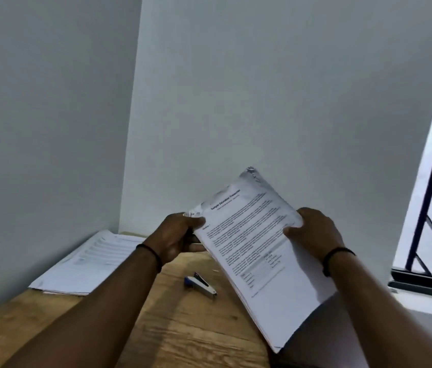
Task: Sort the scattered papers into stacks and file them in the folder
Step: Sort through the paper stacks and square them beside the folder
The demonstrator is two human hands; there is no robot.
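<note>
The sorting is looking partly done and the filing not yet begun, as far as this view is showing: one stack of papers [87, 257] is already lying flat at the far left of the wooden surface [180, 330], against the wall, while a second bundle of papers [260, 251] is being held up in the air over the right side of the surface. The left hand [176, 240] is gripping the bundle's upper left corner, thumb on the printed face and fingers [195, 247] curled behind it; the right hand [313, 232] is pinching the right edge the same way, thumb on top. No folder is showing anywhere (it may be lying out of view), so the filing step is judged to be still ahead, and perhaps more sorting too. The held bundle is looking like a fair number of white printed sheets, tilted with its top edge pointing up and away, the top corners curling and a little crumpled, the lower edges fanning slightly out of line; the text is too blurred for reading. A small blue and silver stapler [200, 284] is lying on the surface between the two piles.
</note>
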